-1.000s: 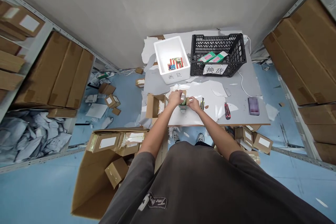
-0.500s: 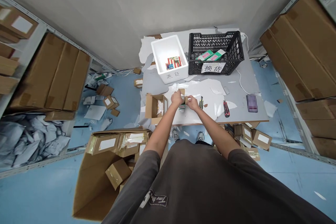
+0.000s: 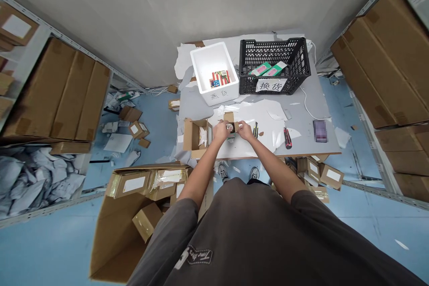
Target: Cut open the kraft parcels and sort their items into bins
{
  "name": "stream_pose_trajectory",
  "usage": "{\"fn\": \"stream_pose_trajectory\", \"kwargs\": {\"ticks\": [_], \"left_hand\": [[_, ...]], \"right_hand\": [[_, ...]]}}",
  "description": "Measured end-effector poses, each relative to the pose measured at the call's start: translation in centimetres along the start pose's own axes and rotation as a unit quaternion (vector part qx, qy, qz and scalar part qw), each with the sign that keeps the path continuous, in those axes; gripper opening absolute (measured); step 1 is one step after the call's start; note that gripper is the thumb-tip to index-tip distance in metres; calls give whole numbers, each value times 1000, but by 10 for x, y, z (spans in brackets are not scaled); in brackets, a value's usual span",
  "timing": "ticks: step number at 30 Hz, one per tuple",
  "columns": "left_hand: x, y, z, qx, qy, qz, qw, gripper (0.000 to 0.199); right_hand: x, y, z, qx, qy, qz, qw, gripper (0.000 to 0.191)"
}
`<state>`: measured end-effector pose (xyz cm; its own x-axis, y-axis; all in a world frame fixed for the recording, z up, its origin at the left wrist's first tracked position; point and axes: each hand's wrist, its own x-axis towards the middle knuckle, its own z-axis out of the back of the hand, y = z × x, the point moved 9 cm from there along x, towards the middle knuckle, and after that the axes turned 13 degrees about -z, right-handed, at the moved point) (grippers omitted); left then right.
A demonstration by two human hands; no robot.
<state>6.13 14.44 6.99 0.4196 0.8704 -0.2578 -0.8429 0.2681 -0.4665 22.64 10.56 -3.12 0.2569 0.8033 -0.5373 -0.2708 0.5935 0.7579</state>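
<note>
A small cardboard box (image 3: 229, 116) stands on the table near its front edge with its flaps up. Inside its top shows a round, pale thing whose kind I cannot make out. My left hand (image 3: 221, 130) is closed at the box's left side, fingers over the opening by the pale thing. On the other side, my right hand (image 3: 245, 130) pinches the right flap. Left of my hands sits a larger open carton (image 3: 188, 136) with crumpled white paper in it. Dark slim tools (image 3: 255, 129) lie just right of my right hand.
A white foam box (image 3: 219, 94) and a black crate (image 3: 275, 78) stand at the table's back. A red and black utility knife (image 3: 287, 138) and a purple item (image 3: 320, 131) lie to the right. A big carton of parcels (image 3: 110, 228) stands on the floor at left.
My left hand has shifted slightly left and down from the raised flap, so the box's opening and the pale thing show more. My right hand stays at the right flap.
</note>
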Motion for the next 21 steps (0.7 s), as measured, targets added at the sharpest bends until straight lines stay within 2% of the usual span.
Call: {"fn": "stream_pose_trajectory", "kwargs": {"ticks": [2, 4, 5, 7, 9, 11, 14, 16, 21], "left_hand": [[-8, 20, 19, -39, -97, 14, 994, 38], [-11, 46, 24, -85, -140, 66, 984, 47], [-10, 57, 19, -112, -131, 92, 981, 52], [-2, 70, -3, -184, -71, 117, 973, 60], [8, 66, -26, -269, -16, 91, 959, 63], [15, 58, -39, -332, -5, 46, 942, 61], [17, 52, -39, -353, -35, -7, 935, 57], [14, 51, -35, -346, -39, -41, 936, 53], [4, 47, -26, -290, 25, -144, 946, 48]], "right_hand": [[0, 1, 2, -7, -2, 4, 1000, 32], [-1, 1, 3, -21, -10, 9, 1000, 31], [-2, 1, 3, -27, -14, 14, 999, 31], [-6, 3, -1, -32, -12, 35, 999, 33], [-11, 6, -8, -27, 6, 66, 997, 39], [-15, 9, -16, -29, 25, 100, 994, 41], [-19, 9, -25, -49, 37, 129, 990, 32], [-18, 6, -26, -39, 41, 124, 991, 31], [-18, -5, -14, 41, 45, 80, 995, 47]]}}
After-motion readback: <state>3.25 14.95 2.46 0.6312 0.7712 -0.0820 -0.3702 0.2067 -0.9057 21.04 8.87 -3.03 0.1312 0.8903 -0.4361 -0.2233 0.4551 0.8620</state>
